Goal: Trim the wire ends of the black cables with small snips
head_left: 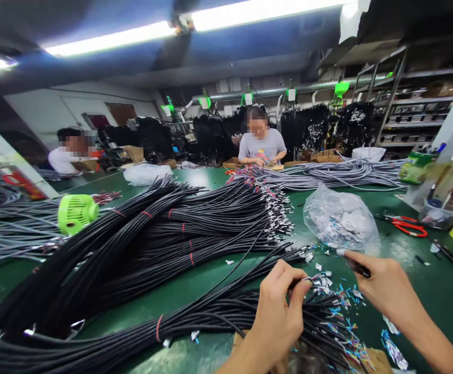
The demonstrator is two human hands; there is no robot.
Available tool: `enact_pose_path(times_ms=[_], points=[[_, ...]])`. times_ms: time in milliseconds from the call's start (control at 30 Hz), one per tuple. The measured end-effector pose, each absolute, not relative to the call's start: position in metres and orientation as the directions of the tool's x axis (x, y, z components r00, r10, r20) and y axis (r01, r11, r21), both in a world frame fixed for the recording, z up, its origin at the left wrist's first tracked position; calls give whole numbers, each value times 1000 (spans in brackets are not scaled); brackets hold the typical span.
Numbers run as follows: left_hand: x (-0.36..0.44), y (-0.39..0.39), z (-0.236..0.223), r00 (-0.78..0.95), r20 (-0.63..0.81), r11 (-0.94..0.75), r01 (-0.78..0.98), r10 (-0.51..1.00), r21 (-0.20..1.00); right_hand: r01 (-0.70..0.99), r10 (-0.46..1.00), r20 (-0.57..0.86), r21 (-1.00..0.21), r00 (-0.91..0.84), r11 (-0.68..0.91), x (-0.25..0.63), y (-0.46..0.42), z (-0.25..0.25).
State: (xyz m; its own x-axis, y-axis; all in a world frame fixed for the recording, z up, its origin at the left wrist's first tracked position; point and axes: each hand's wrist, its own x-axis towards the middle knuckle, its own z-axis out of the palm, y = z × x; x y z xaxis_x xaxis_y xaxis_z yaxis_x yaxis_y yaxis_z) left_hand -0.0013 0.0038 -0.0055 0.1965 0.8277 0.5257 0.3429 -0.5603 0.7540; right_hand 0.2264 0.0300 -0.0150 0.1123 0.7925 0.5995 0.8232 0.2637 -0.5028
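My left hand (pixel 275 306) is closed in a pinch on the end of a black cable, whose stripped inner wires (pixel 316 279) and foil poke out to the right of the fingertips. My right hand (pixel 384 280), just right of that end, is wrapped around a dark hand tool (pixel 360 268) with a pale tip; its exact kind is unclear. Below the left hand runs a bundle of black cables (pixel 195 318) tied with a red band. Its fanned ends show thin coloured wires (pixel 345 324).
More banded black cables (pixel 218 210) fill the table's middle. A clear plastic bag (pixel 341 218) of scraps lies near red-handled scissors (pixel 409 226). A green fan (pixel 77 213) stands left. Grey cables (pixel 327 174) lie behind. One co-worker (pixel 263 143) sits opposite, another (pixel 65 156) far left.
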Motion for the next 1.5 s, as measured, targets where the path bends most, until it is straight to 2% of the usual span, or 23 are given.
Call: enact_pose_path(times_ms=[100, 133, 233, 333, 500, 700, 1033, 1133, 1233, 1367, 1500], points=[[-1, 5, -7, 204, 500, -539, 338, 842, 771, 882, 806, 590, -405, 51, 241, 214, 25, -18], [0, 5, -8, 201, 489, -528, 341, 849, 777, 866, 812, 583, -422, 31, 270, 207, 21, -16], [2, 7, -12, 191, 459, -497, 347, 867, 795, 678, 851, 520, -603, -66, 421, 185, 8, -8], [4, 6, -13, 197, 441, -483, 351, 876, 802, 553, 828, 545, -653, -131, 518, 171, 0, -3], [4, 5, -12, 184, 412, -451, 337, 892, 826, 524, 761, 631, -602, -150, 602, 165, -4, -7], [2, 11, -10, 220, 256, -301, 205, 941, 931, 526, 749, 633, -577, -195, 625, 167, -3, -12], [-3, 12, -5, 285, 184, -246, 200, 941, 948, 513, 720, 664, -555, -201, 655, 167, -3, -11], [-3, 12, -1, 311, 153, -219, 189, 938, 957, 524, 756, 633, -592, -167, 612, 167, -4, -11], [-4, 12, 1, 313, 159, -213, 146, 936, 966, 532, 850, 506, -685, -144, 498, 170, -1, -13], [-7, 12, -3, 362, 231, -266, 47, 903, 963, 459, 929, 314, -808, -198, 370, 172, 2, -15], [-10, 14, -5, 476, 296, -293, -83, 828, 953, 371, 953, 230, -882, -198, 291, 167, 2, -11]])
